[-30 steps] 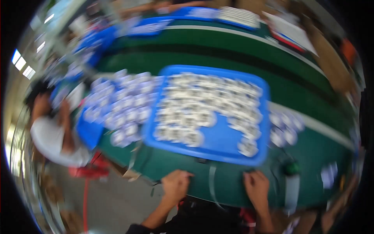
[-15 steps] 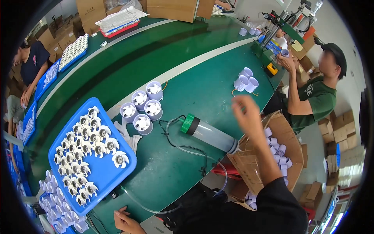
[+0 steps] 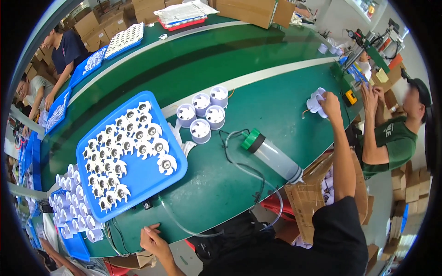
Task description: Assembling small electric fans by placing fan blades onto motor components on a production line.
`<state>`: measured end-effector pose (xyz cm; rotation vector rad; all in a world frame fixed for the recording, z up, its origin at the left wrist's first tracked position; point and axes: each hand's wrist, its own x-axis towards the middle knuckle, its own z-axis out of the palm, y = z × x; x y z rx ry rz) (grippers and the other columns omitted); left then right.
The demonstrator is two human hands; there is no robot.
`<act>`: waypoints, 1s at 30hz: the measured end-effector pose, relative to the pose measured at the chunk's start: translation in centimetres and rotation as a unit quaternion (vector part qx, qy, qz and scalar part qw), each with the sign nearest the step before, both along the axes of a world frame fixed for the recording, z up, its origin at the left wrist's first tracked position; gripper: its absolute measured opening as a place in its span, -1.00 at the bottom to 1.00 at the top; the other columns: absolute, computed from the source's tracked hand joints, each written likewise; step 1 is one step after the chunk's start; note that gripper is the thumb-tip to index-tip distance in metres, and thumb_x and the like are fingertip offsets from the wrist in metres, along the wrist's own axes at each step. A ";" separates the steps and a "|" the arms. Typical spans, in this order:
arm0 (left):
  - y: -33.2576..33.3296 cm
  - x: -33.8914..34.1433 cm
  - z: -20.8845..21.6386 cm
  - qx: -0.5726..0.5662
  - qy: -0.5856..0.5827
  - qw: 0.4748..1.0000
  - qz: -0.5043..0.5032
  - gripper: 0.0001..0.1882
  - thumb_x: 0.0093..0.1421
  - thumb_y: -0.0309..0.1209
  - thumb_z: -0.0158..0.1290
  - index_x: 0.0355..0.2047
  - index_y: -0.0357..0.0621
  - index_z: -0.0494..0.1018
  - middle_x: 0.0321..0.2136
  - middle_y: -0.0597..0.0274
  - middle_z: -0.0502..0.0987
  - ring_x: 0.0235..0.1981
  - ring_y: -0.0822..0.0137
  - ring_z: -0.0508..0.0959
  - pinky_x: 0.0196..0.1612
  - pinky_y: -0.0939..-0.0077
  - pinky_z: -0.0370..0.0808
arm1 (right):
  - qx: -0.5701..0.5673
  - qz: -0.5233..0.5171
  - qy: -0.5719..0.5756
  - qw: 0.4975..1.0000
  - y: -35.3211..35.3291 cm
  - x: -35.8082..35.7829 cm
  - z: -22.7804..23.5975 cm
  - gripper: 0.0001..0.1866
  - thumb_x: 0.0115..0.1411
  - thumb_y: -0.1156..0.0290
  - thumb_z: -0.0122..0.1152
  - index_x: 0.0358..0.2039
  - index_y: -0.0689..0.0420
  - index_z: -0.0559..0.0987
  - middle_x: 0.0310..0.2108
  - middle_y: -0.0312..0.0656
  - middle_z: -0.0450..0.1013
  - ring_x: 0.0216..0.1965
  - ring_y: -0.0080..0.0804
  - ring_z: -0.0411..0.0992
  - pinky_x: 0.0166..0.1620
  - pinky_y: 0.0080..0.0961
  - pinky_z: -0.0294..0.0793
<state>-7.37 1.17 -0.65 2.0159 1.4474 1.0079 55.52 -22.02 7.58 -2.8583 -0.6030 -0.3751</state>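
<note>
head view: right hand stretched far out over the green surface, fingers closed around a white cylindrical housing near the far right edge. left hand lying loosely open on the near edge, gripping nothing. blue tray of white impellers to the left, four more housings beside it, clear syringe tube with green cap in between.

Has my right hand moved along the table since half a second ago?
Yes. The right hand has reached farther from the clear syringe tube toward the table's far end, and now touches the white housings there.
</note>
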 end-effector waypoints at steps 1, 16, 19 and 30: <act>-0.1 -0.2 -0.1 0.002 -0.010 1.000 -0.006 -0.53 0.44 -0.37 -0.22 -0.53 -0.37 0.52 -0.65 0.18 0.43 -0.65 0.39 0.34 -0.54 0.46 0.19 | 0.050 0.053 -0.065 0.995 0.1 -1.7 0.0 -0.76 0.08 0.44 0.31 -0.23 0.25 0.62 -0.31 0.12 0.58 -0.23 0.05 0.58 -0.17 -0.13 0.56; -3.1 9.9 1.8 0.019 0.122 0.957 -0.264 0.08 -0.15 -0.17 0.42 0.32 -0.26 0.11 0.27 0.07 0.30 0.39 -0.06 0.10 0.38 -0.23 -0.21 | 0.024 0.452 0.122 0.883 14.4 -39.3 0.1 -0.79 0.11 0.32 0.29 -0.37 0.19 0.53 -0.50 -0.14 0.48 -0.38 -0.21 0.45 -0.30 -0.33 0.45; -3.5 8.3 1.7 0.002 0.063 0.977 -0.206 -0.04 -0.11 -0.24 0.41 0.26 -0.26 0.21 0.22 0.09 0.37 0.37 -0.06 0.15 0.36 -0.31 -0.24 | 0.165 0.469 0.210 0.842 13.0 -36.7 2.5 -0.71 0.09 0.34 0.36 -0.18 0.15 0.59 -0.42 -0.16 0.51 -0.33 -0.13 0.48 -0.26 -0.24 0.47; -2.5 6.7 4.2 -0.107 0.025 0.961 -0.255 -0.16 -0.16 -0.14 0.41 0.14 -0.13 0.37 0.10 0.12 0.44 0.32 -0.05 0.15 0.40 -0.20 -0.22 | 0.026 0.294 0.129 0.947 9.8 -24.4 -1.3 -0.25 0.04 0.22 0.45 0.17 0.31 0.39 -0.08 0.12 0.51 -0.13 0.01 0.51 0.02 -0.26 0.46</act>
